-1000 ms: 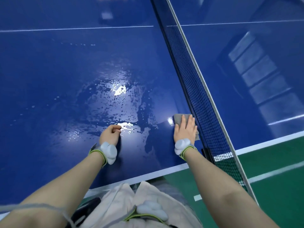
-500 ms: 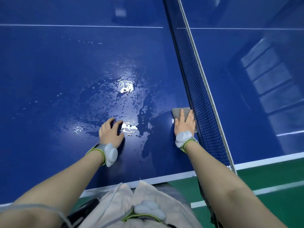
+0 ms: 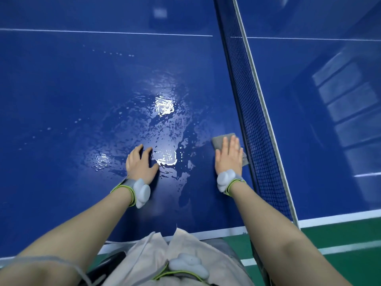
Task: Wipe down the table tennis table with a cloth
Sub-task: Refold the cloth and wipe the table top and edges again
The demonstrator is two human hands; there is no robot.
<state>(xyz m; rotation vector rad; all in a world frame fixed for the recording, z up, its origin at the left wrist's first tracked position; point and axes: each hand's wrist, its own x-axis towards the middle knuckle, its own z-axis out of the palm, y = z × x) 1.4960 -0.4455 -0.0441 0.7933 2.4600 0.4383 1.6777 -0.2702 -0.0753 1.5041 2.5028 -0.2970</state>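
Head view, looking down over a blue table (image 3: 61,89) from its near edge. The right hand (image 3: 228,156) lies flat, fingers straight and together, pressing a grey cloth (image 3: 218,141) onto the surface. The cloth sits right of centre, just beside the net (image 3: 247,112), with corners showing past the fingertips and at the hand's right side. The left hand (image 3: 140,162) rests on the table with fingers spread and relaxed, holding nothing, at the near edge of a wet patch (image 3: 162,129) that glints under a lamp reflection.

What could go wrong: the cloth's right corner is very close to the mesh, so a stroke drifting right would likely snag it or push the net. The left hand is braced beside a wet film; leaning weight on it could make it slide. Pressing with a flat palm rather than gripping means the cloth could bunch or slip out on a quick pull.

Edges and room: the net bars the right side, running from near right to far. The white-lined near edge lies close to the person's body, with green floor (image 3: 340,234) beyond it. Open surface stretches left and far, up to a white line (image 3: 103,32) across the table; the wet patch lies between the hands and farther out.
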